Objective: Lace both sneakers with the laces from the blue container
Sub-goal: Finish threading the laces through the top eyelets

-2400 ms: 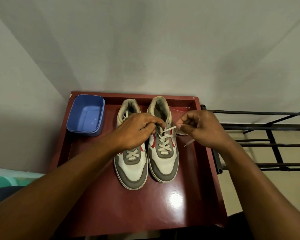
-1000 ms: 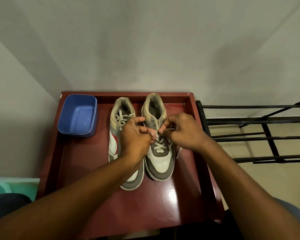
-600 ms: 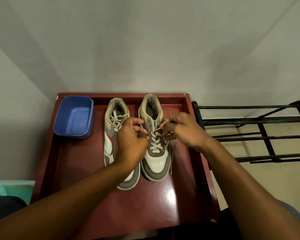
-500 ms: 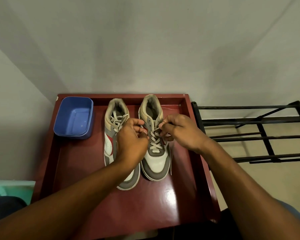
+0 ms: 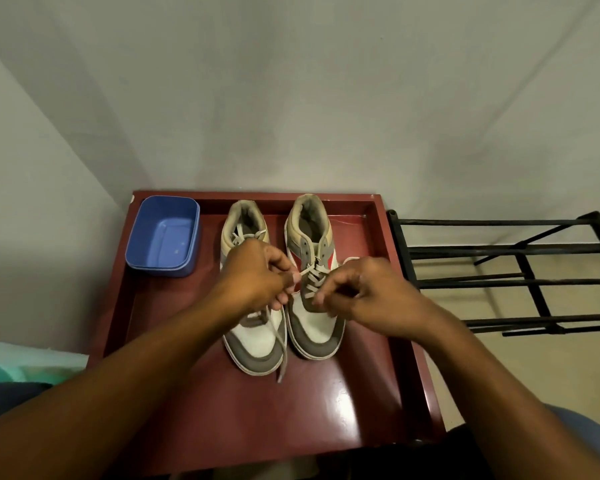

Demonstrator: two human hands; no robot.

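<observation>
Grey walls meet at a corner behind a dark red tray table (image 5: 368, 393), on which two sneakers stand side by side, toes toward the person. Both hands work over the right-side sneaker (image 5: 314, 337).

The left hand (image 5: 257, 278) has thumb and forefinger closed in a pinch on the lace (image 5: 310, 271). The strand runs taut from that pinch to the eyelets just to its right. The right hand (image 5: 364, 292) has its fingers curled, with the tips down on the crossed lacing just right of the left pinch. A pale loop of lace shows beyond its knuckles, though this hold is somewhat blurred.

A loose end (image 5: 282, 358) hangs on the near side of the left grip. It trails across the toe of the left-side sneaker (image 5: 253, 351) onto the table. That sneaker lies directly beneath the left hand, with its upper lacing visible beyond the grip.

The blue container (image 5: 163, 237) sits left of and beyond the grip, well apart, at the table's far left corner. A black metal rack (image 5: 499, 282) stands right of the grip, off the table.
</observation>
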